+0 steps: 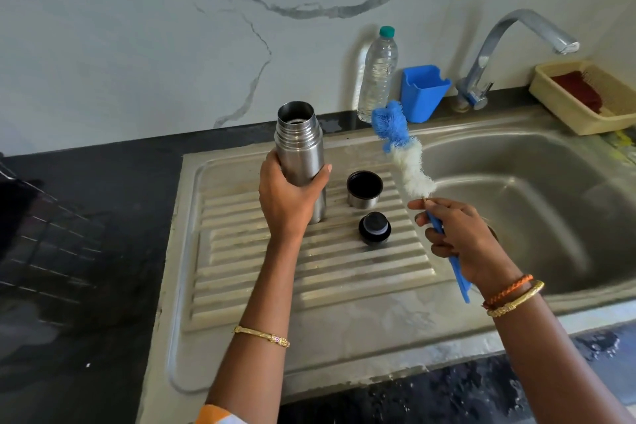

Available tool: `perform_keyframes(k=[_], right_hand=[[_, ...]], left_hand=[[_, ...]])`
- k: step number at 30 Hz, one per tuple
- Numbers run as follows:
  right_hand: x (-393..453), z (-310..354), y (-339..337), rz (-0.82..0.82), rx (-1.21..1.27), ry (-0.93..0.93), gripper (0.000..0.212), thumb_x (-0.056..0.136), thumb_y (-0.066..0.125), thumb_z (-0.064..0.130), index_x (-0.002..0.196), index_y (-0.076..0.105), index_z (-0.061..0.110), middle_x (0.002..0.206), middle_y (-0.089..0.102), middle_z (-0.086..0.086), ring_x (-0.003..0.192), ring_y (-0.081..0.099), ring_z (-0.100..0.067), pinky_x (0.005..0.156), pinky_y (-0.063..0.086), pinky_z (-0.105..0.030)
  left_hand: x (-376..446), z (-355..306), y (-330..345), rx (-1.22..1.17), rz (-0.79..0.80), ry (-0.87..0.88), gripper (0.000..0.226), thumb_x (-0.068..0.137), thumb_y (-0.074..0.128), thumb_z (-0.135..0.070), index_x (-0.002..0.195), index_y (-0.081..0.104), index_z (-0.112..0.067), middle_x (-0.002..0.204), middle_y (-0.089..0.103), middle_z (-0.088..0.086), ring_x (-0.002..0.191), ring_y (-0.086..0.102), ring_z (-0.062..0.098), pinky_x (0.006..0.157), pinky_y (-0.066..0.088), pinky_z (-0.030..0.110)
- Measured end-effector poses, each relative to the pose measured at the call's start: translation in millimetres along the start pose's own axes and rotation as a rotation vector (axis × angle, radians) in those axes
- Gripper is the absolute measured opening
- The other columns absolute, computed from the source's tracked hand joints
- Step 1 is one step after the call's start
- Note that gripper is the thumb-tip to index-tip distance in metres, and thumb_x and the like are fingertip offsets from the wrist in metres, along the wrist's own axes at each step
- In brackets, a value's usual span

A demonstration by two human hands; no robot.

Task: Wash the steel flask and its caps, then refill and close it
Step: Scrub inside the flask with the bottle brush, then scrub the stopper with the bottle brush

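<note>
An open steel flask point(300, 144) stands upright on the ribbed drainboard point(309, 272), and my left hand point(289, 198) grips its body. To its right the steel outer cap point(364, 189) sits mouth up. In front of that cap lies the black inner stopper point(374, 228). My right hand point(457, 237) holds a bottle brush point(401, 148) by its blue handle, with the blue and white bristles pointing up and left, between the flask and the sink bowl.
The steel sink bowl point(537, 203) lies to the right under a curved tap point(495, 52). A clear water bottle point(377, 76) and a blue holder point(422, 91) stand by the wall. A cream tray point(564, 113) sits at the far right. Dark countertop point(86, 251) spreads left.
</note>
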State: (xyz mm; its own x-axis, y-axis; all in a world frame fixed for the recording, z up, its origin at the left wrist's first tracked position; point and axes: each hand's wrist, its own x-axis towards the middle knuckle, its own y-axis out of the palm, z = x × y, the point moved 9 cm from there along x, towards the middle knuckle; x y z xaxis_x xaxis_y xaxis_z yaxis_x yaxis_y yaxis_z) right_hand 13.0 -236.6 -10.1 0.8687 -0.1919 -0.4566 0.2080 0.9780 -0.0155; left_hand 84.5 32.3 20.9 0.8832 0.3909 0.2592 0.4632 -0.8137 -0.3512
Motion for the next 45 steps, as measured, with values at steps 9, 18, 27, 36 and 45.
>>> perform_keyframes(k=[9, 18, 27, 36, 45], right_hand=[[-4, -1, 0, 0.024, 0.002, -0.008, 0.027, 0.101, 0.039, 0.014, 0.102, 0.064, 0.003, 0.070, 0.052, -0.004, 0.039, 0.029, -0.006, 0.033, 0.022, -0.016], [-12, -2, -26, 0.004, -0.006, -0.034, 0.026, 0.101, 0.040, 0.012, 0.097, 0.065, 0.005, 0.067, 0.051, -0.003, 0.039, 0.027, -0.007, 0.033, 0.022, -0.016], [-13, -11, -74, -0.031, 0.005, -0.020, 0.025, 0.100, 0.042, 0.012, 0.099, 0.065, 0.004, 0.068, 0.052, -0.004, 0.039, 0.025, -0.007, 0.032, 0.020, -0.016], [10, 6, -137, -0.051, -0.141, -0.137, 0.021, 0.098, 0.048, 0.013, 0.101, 0.068, 0.009, 0.069, 0.061, -0.002, 0.033, 0.029, -0.004, 0.033, 0.022, -0.014], [-16, 42, -219, -0.314, -0.857, -0.819, 0.025, 0.080, 0.070, 0.006, 0.102, 0.073, 0.018, 0.078, 0.068, -0.001, 0.061, 0.063, -0.028, 0.053, 0.049, -0.034]], left_hand=[[-12, 13, 8, 0.124, 0.090, -0.108, 0.097, 0.064, 0.086, -0.044, 0.139, 0.036, -0.009, 0.134, 0.043, 0.010, 0.122, 0.047, 0.028, 0.098, 0.048, 0.045], [-104, -73, 50, 0.471, 0.290, 0.216, 0.032, 0.087, 0.059, -0.024, 0.116, 0.055, -0.014, 0.114, 0.057, 0.005, 0.111, 0.046, 0.026, 0.087, 0.034, 0.040], [-49, -55, 162, 1.102, 0.716, 0.214, 0.020, 0.096, 0.049, -0.013, 0.076, 0.050, -0.017, 0.074, 0.050, -0.004, 0.095, 0.056, 0.019, 0.104, 0.023, 0.040], [-28, -77, 181, 0.355, 0.746, -0.263, 0.027, 0.095, 0.056, -0.015, 0.115, 0.061, 0.001, 0.101, 0.061, 0.011, 0.095, 0.056, 0.023, 0.087, 0.042, 0.030], [-100, -105, 248, -0.329, 0.449, -0.482, 0.013, 0.092, 0.058, 0.003, 0.091, 0.068, -0.006, 0.083, 0.064, 0.005, 0.067, 0.063, 0.010, 0.058, 0.050, 0.018]])
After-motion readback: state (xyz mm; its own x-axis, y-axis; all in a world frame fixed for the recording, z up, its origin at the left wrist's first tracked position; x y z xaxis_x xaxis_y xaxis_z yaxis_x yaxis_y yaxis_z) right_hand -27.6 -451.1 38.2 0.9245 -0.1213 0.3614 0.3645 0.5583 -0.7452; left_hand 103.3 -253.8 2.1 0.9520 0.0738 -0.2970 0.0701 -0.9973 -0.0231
